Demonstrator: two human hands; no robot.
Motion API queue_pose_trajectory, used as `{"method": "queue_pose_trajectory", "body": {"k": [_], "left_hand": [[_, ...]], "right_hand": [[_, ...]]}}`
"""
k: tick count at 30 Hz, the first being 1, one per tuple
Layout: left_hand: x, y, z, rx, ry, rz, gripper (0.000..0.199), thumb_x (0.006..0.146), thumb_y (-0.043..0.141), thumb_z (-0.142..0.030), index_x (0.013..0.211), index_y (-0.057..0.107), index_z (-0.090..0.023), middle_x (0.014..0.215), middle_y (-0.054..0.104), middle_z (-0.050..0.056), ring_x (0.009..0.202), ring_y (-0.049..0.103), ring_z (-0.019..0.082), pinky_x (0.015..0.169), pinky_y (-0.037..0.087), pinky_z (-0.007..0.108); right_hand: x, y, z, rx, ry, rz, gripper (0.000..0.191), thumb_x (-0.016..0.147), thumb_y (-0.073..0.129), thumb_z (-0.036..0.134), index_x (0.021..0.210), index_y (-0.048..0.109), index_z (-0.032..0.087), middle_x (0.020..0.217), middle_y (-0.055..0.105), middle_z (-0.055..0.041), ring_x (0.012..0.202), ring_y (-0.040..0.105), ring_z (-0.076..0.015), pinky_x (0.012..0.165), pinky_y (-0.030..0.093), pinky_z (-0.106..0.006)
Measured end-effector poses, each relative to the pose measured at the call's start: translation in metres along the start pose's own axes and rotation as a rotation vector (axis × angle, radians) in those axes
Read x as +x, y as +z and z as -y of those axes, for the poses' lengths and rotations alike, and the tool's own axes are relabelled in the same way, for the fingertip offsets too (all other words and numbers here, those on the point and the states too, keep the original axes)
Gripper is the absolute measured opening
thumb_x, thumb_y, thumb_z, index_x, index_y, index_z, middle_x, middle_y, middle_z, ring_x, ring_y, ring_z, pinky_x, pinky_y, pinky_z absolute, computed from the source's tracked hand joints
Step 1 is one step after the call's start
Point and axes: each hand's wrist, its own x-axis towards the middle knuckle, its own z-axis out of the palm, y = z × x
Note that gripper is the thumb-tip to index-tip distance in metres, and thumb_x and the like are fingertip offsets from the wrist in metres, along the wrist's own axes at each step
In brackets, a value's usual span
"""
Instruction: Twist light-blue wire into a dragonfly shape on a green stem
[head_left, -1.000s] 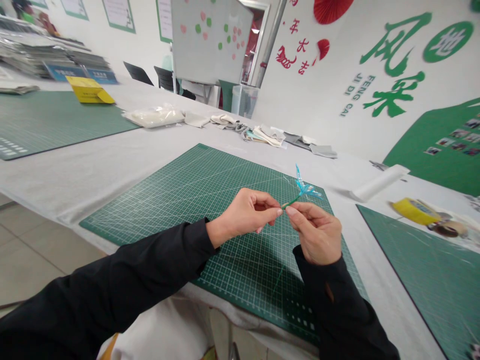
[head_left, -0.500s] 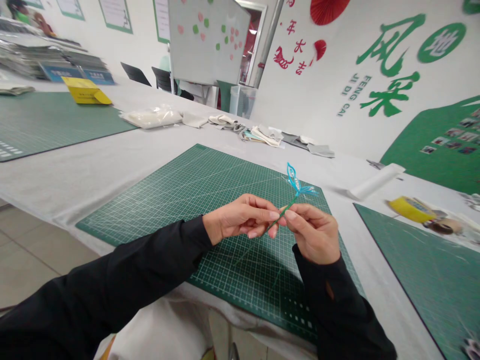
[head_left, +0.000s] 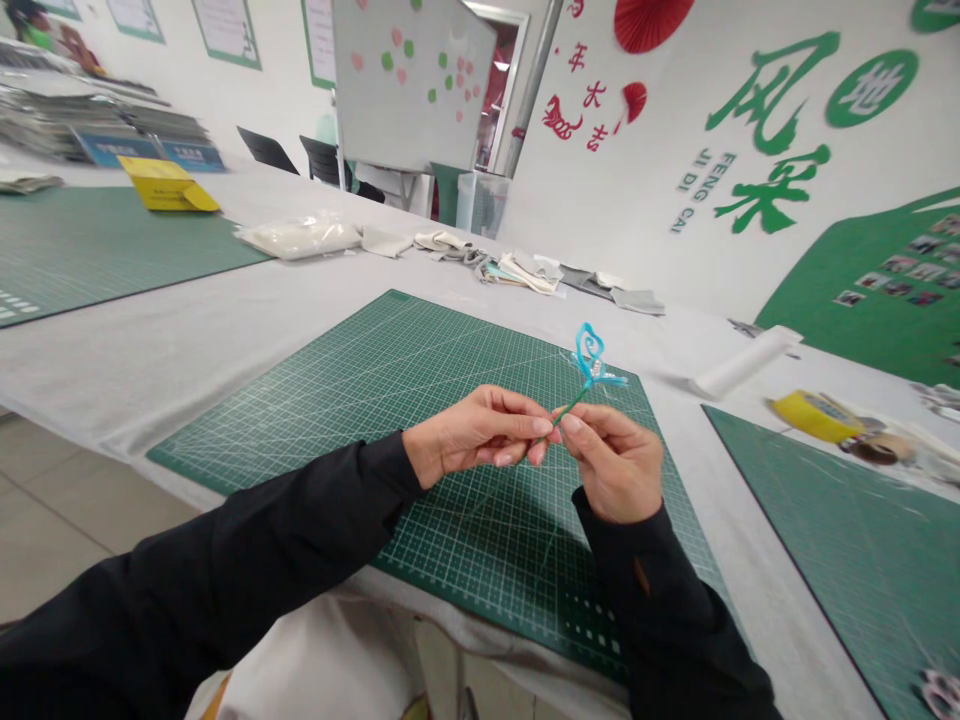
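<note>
A thin green stem (head_left: 574, 402) topped by a blue looped flower shape (head_left: 590, 356) is held above the green cutting mat (head_left: 360, 370). My left hand (head_left: 487, 428) pinches the stem's lower part between thumb and fingers. Close beside it, my right hand (head_left: 616, 455) pinches the same stem a bit higher, just below the blue loops. Clear beads or threads show among the blue loops. Fingers hide part of the stem. The fingertips of both hands nearly touch.
More green mats lie at the left (head_left: 112, 240) and right (head_left: 847, 540). A yellow packet (head_left: 166, 185), a plastic bag (head_left: 300, 237), cloth scraps (head_left: 521, 272), a white roll (head_left: 746, 362) and yellow tape (head_left: 817, 415) are on the table. Scissors handles (head_left: 941, 692) show at lower right.
The blue flower has turned, so its loops now face the camera with a spiral visible. My right hand has shifted slightly left, still pinching the stem.
</note>
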Motion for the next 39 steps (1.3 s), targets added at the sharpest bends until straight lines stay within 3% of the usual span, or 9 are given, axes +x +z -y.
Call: {"method": "queue_pose_trajectory", "body": {"k": [9, 19, 31, 39], "left_hand": [[0.0001, -0.0003, -0.0003, 0.025, 0.010, -0.019, 0.016, 0.074, 0.067, -0.023, 0.079, 0.066, -0.008, 0.060, 0.064, 0.001, 0.034, 0.043, 0.000, 0.032, 0.020, 0.014], [0.0002, 0.0008, 0.0007, 0.005, 0.025, -0.017, 0.017, 0.074, 0.068, -0.025, 0.077, 0.065, -0.008, 0.058, 0.063, 0.001, 0.033, 0.042, 0.000, 0.030, 0.019, 0.013], [0.0012, -0.0003, 0.0016, 0.001, 0.091, -0.080, 0.015, 0.072, 0.069, -0.022, 0.076, 0.065, -0.008, 0.057, 0.062, 0.000, 0.032, 0.042, 0.000, 0.030, 0.019, 0.013], [-0.0005, 0.0061, 0.0011, 0.082, 0.159, -0.121, 0.014, 0.074, 0.067, -0.022, 0.074, 0.063, -0.009, 0.057, 0.061, 0.000, 0.032, 0.042, 0.001, 0.028, 0.021, 0.013]], "right_hand": [[-0.0020, -0.0012, -0.0041, -0.031, -0.004, -0.007, 0.008, 0.073, 0.071, 0.026, 0.078, 0.072, 0.021, 0.057, 0.063, 0.0010, 0.047, 0.053, -0.0099, 0.053, 0.048, -0.027], [-0.0017, 0.0058, 0.0019, -0.003, -0.034, -0.009, 0.010, 0.071, 0.071, 0.030, 0.076, 0.073, 0.021, 0.048, 0.055, 0.0037, 0.039, 0.040, -0.0070, 0.049, 0.047, -0.027], [-0.0017, 0.0033, 0.0011, -0.078, -0.032, -0.093, 0.011, 0.069, 0.073, 0.029, 0.075, 0.073, 0.020, 0.049, 0.057, 0.0027, 0.043, 0.045, -0.0073, 0.043, 0.036, -0.022], [-0.0007, 0.0025, 0.0000, -0.027, 0.000, -0.093, 0.011, 0.068, 0.075, 0.029, 0.074, 0.073, 0.020, 0.045, 0.051, 0.0045, 0.040, 0.036, -0.0055, 0.041, 0.027, -0.022]]}}
